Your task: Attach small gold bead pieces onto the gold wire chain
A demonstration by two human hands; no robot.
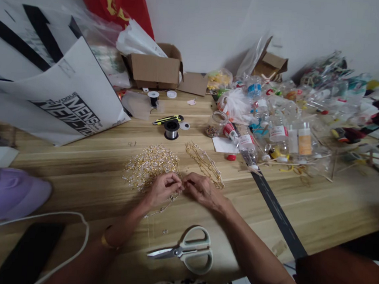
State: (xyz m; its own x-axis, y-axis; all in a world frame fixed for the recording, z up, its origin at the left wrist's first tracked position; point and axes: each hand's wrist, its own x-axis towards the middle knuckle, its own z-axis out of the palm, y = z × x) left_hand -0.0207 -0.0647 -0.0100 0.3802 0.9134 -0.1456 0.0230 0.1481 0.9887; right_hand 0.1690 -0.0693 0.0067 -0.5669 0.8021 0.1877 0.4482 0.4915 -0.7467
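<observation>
Grip's pinched closed on both left hand (165, 187) and right hand (203, 189), head view, mid-frame by the beaded chain (162, 209); can't tell what's between them. Clear jar (220, 117) right of center's got brownish bits (211, 131) inside, cardboard box (154, 69) up top.

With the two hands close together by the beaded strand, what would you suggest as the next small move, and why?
I might draw the right hand slightly back from the left hand for a check: their fingertips nearly meet, whatever lies between them is too small to make out, and the beaded strand runs up close below them.
</observation>
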